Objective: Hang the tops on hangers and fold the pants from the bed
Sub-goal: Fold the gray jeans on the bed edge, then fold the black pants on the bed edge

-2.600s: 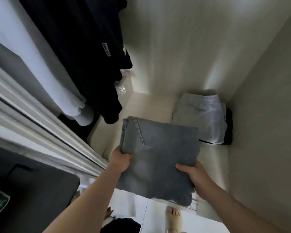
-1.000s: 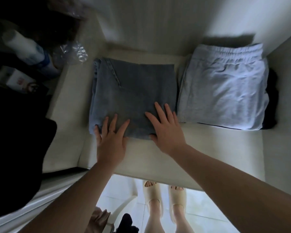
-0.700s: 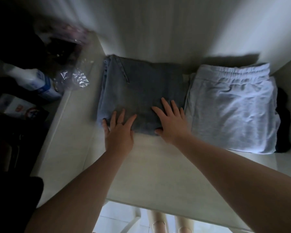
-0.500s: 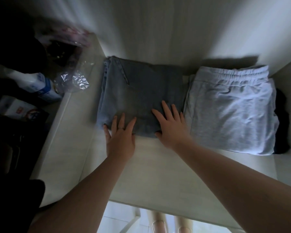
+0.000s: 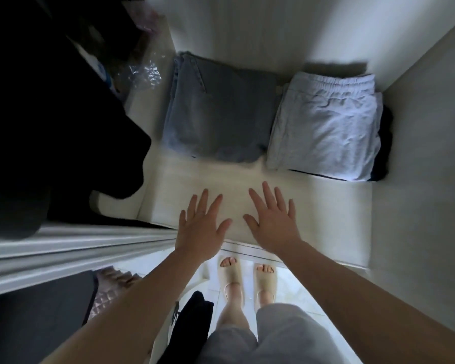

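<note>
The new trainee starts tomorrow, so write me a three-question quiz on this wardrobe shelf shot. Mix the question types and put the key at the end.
1. True or false: the left hand grips the folded jeans.
2. Which lies further to the person's right: A, the folded jeans, or B, the pale sweatpants?
3. Fill in: the right hand has straight, spread fingers and holds nothing, so it is ___.
Key: 1 false, it is clear of them; 2 B; 3 open.
</note>
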{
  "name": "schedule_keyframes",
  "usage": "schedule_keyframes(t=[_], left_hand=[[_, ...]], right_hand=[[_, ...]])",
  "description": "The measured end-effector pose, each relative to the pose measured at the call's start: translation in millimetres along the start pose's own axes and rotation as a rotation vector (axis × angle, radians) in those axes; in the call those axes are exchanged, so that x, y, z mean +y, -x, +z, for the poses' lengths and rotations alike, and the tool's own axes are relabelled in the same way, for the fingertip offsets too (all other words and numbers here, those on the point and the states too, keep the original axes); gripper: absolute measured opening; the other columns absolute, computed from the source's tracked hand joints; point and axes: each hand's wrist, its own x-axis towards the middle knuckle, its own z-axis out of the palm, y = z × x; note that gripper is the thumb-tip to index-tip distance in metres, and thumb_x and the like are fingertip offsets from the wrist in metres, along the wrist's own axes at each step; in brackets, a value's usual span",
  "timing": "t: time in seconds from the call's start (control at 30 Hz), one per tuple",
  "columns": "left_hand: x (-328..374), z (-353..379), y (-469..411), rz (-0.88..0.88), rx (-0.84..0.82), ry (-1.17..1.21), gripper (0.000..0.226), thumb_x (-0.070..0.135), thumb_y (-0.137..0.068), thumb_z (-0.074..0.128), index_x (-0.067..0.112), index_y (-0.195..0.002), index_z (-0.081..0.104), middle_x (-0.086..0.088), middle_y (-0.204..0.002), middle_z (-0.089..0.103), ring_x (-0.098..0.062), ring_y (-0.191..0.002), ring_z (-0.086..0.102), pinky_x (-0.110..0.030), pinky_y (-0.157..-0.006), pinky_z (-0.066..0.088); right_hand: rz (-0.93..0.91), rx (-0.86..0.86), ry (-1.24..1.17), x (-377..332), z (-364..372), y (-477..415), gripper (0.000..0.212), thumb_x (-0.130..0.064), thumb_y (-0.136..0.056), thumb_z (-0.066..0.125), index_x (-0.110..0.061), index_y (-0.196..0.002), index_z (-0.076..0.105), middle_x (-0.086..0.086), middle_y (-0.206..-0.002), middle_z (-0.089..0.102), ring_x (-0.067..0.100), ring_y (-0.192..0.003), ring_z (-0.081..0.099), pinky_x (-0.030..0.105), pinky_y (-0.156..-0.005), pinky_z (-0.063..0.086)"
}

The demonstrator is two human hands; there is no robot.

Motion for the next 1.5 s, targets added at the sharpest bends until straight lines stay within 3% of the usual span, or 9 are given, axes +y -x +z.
schedule_keyframes(t=[0.23,0.47,0.73,0.9,1.03,1.17,1.23,1.37,1.5], left_hand=[[10.4,-25.7,92.3,0.04,-0.077,0.055,0.07,0.065,-0.099,0.034,0.041,-0.159,0.006,0.006,-0.169,-0.006,-0.02,-0.155,-0.007,-0.048,-0.124,0.008],[41.1,-42.5,191.5,0.038,0.151,0.127,0.072,0.066,-0.097,0.035,0.039,-0.159,0.011,0.005,-0.169,0.0,-0.021,-0.155,-0.003,-0.045,-0.123,0.007],[82.1,1.2,309.7,-0.054,0.428,0.366,0.072,0.065,-0.096,0.033,0.036,-0.159,0.016,0.008,-0.168,0.006,-0.012,-0.155,-0.004,-0.037,-0.126,0.007],[94.5,42.9,376.7,-0.179,0.55,0.527,0.083,0.078,-0.085,0.023,0.038,-0.158,0.021,0.013,-0.167,0.013,-0.006,-0.153,0.002,-0.037,-0.126,0.014],[96.1,83.6,424.9,-0.295,0.634,0.597,0.062,0.057,-0.099,0.044,0.04,-0.155,0.026,0.014,-0.164,0.019,-0.004,-0.151,0.008,-0.033,-0.124,0.018],[89.4,127.3,472.7,-0.46,0.688,0.717,0.057,0.054,-0.099,0.048,0.042,-0.152,0.031,0.019,-0.16,0.025,-0.001,-0.146,0.016,-0.018,-0.113,0.029],[84.4,148.0,495.4,-0.554,0.707,0.743,0.057,0.053,-0.099,0.048,0.04,-0.152,0.033,0.019,-0.158,0.03,-0.004,-0.144,0.022,-0.013,-0.107,0.026],[73.9,181.9,541.7,-0.743,0.749,0.826,0.053,0.049,-0.1,0.049,0.034,-0.15,0.039,0.014,-0.15,0.042,-0.012,-0.139,0.036,-0.029,-0.113,0.034],[63.4,206.0,582.9,-0.933,0.897,0.934,0.046,0.042,-0.1,0.054,0.029,-0.143,0.047,0.011,-0.133,0.053,-0.012,-0.122,0.049,-0.029,-0.098,0.042]], right_hand=[[0.001,0.066,-0.042,-6.5,-8.0,99.9,0.065,-0.058,-0.102,0.029,-0.038,-0.159,0.005,-0.004,-0.169,-0.01,0.026,-0.155,-0.008,0.054,-0.122,0.0],[-0.162,0.128,-0.12,-7.2,-33.2,173.0,0.065,-0.056,-0.102,0.036,-0.039,-0.159,0.01,-0.008,-0.169,-0.007,0.022,-0.155,-0.006,0.049,-0.122,0.002],[-0.479,0.12,-0.118,-6.1,-47.1,244.2,0.065,-0.054,-0.102,0.036,-0.04,-0.159,0.008,-0.013,-0.168,-0.008,0.016,-0.155,-0.008,0.048,-0.122,0.002],[-0.651,0.087,-0.118,-12.2,-40.2,289.0,0.063,-0.055,-0.102,0.035,-0.041,-0.158,0.01,-0.014,-0.168,-0.005,0.013,-0.154,-0.008,0.048,-0.123,0.003],[-0.756,0.035,-0.123,-23.1,-29.1,324.3,0.064,-0.049,-0.102,0.041,-0.038,-0.159,0.013,-0.011,-0.169,-0.001,0.013,-0.155,-0.004,0.047,-0.124,0.005],[-0.87,-0.043,-0.171,-36.8,-11.7,355.5,0.064,-0.043,-0.102,0.047,-0.033,-0.159,0.019,-0.005,-0.168,0.011,0.019,-0.155,0.006,0.046,-0.124,0.01],[-0.913,-0.087,-0.167,-45.3,-1.3,368.1,0.064,-0.042,-0.101,0.049,-0.032,-0.158,0.022,-0.003,-0.167,0.017,0.019,-0.154,0.011,0.048,-0.123,0.016],[-1.02,-0.185,-0.151,-66.9,17.6,394.8,0.064,-0.039,-0.101,0.053,-0.029,-0.158,0.025,-0.003,-0.164,0.027,0.015,-0.153,0.018,0.045,-0.123,0.02],[-1.147,-0.239,-0.153,-94.5,33.3,423.0,0.064,-0.038,-0.1,0.055,-0.031,-0.157,0.027,-0.014,-0.159,0.033,-0.001,-0.145,0.023,0.035,-0.122,0.023]])
